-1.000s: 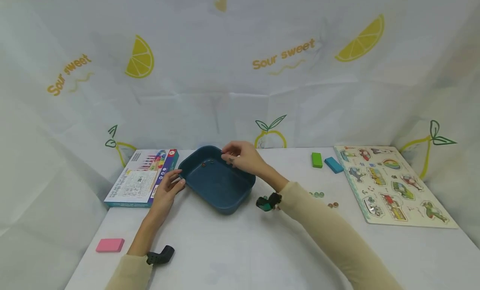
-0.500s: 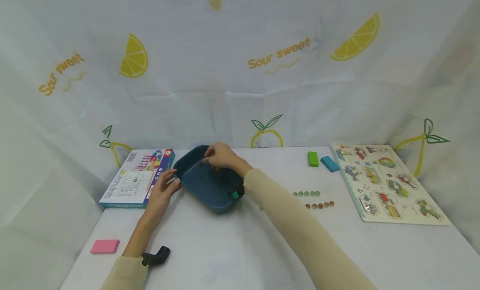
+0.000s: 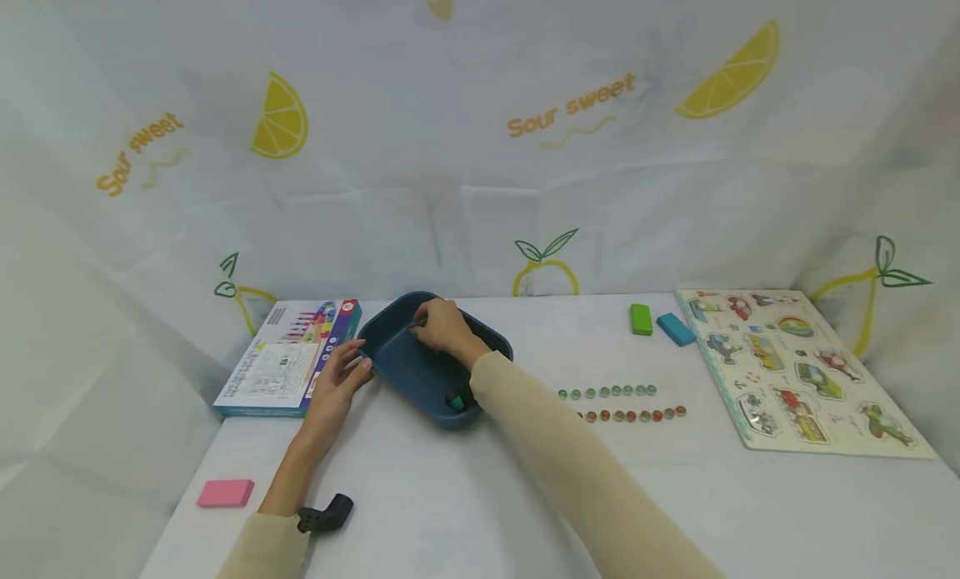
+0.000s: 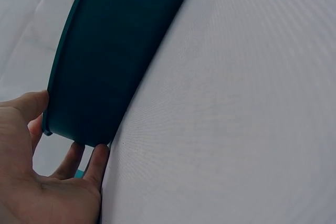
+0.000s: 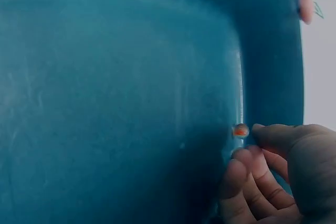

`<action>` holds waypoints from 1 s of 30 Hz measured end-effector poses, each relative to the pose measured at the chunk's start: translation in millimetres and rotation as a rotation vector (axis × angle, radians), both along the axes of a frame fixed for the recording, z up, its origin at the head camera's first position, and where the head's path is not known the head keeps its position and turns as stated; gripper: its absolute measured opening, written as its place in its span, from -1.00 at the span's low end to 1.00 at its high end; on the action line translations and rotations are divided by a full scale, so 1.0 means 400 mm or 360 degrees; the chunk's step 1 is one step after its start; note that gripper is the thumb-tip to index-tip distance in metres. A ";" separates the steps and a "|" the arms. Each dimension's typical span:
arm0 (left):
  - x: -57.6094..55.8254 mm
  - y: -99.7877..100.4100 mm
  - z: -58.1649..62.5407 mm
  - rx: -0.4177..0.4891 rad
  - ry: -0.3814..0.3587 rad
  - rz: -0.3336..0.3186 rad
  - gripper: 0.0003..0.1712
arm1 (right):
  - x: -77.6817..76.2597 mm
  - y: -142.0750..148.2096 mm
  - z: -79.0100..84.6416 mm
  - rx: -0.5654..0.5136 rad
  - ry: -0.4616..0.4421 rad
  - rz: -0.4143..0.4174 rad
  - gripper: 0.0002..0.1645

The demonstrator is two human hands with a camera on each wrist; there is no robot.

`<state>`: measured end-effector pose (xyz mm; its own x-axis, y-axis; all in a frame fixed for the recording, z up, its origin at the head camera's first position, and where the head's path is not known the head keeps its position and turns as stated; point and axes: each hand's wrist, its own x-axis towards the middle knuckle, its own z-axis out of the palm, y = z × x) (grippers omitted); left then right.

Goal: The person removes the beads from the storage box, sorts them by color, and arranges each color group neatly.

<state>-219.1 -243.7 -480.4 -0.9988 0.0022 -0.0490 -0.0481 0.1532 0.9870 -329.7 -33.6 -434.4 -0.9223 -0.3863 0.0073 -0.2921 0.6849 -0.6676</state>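
Note:
A deep blue plastic tub (image 3: 408,387) stands on the white table in the head view. My left hand (image 3: 335,387) holds its left corner, the thumb at the rim and other fingers against the end wall in the left wrist view. Inside the tub is my right hand (image 3: 442,329), fingers bent toward the floor by the far left wall. Close to its thumb tip and fingertips, in the right wrist view, lies a clear glass marble (image 5: 241,131) with an orange core. Whether the fingers pinch it cannot be made out.
Right of the tub run a row of green marbles (image 3: 616,391) and a row of brownish marbles (image 3: 632,416). Farther right are a green block (image 3: 641,320), a blue block (image 3: 677,329) and a puzzle board (image 3: 806,371). A box (image 3: 277,371) and a pink block (image 3: 226,493) are at left.
My right hand has moved left and down from above the tub's far rim to inside it, uncovering more of the marble rows. The left hand stays at the tub's corner.

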 end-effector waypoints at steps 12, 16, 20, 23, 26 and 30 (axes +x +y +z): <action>0.000 0.005 -0.004 -0.0004 0.0035 -0.0010 -0.38 | -0.001 -0.037 -0.011 0.0244 0.0030 -0.0114 -0.72; 0.000 -0.001 -0.002 -0.0008 0.0024 -0.0009 -0.37 | 0.001 -0.044 -0.005 0.0271 0.0033 -0.0122 -0.74; 0.001 -0.002 0.001 -0.0028 0.0015 -0.0008 -0.36 | 0.009 -0.019 0.016 0.0165 0.0090 -0.0017 -0.75; 0.002 -0.002 0.003 -0.0039 0.0025 -0.0014 -0.35 | 0.020 0.024 0.051 -0.0032 0.0108 0.0120 -0.74; 0.004 -0.001 0.004 -0.0037 0.0029 -0.0014 -0.35 | 0.040 0.088 0.092 -0.0211 0.0070 0.0244 -0.73; 0.005 -0.002 0.002 -0.0028 0.0033 -0.0012 -0.34 | 0.086 0.202 0.125 -0.0334 0.0014 0.0297 -0.75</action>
